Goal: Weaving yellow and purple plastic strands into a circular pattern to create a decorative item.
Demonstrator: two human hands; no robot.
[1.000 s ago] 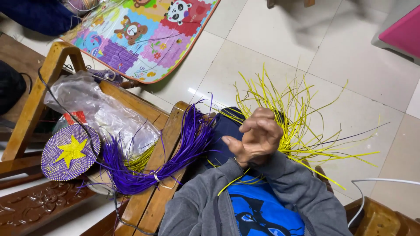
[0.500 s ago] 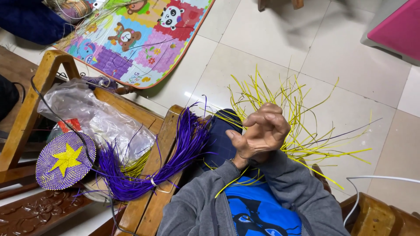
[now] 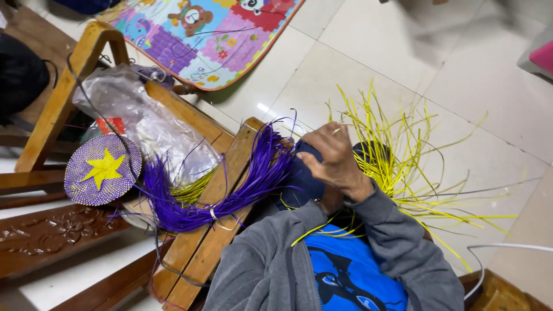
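Observation:
My right hand (image 3: 336,162) comes out of a grey sleeve and rests palm down on my dark blue trouser knee (image 3: 299,184). Its bent fingertips lie just beside the tips of a tied bundle of purple strips (image 3: 230,196) that lies across a wooden chair arm (image 3: 216,230). A short pale strip shows at its fingers; whether it is gripped is unclear. Behind the hand, a loose spray of yellow strips (image 3: 397,167) fans out from my lap over the floor. My left hand is hidden under the right arm.
A round purple woven mat with a yellow star (image 3: 102,170) lies at the left, next to a clear plastic bag (image 3: 144,129) on the wooden frame. A colourful play mat (image 3: 213,34) covers the tiled floor (image 3: 461,75) beyond. A white cable (image 3: 507,247) runs at the right.
My right hand was raised with its fingers loosely curled; it has dropped forward and left onto the knee, next to the purple strips. The view has also shifted.

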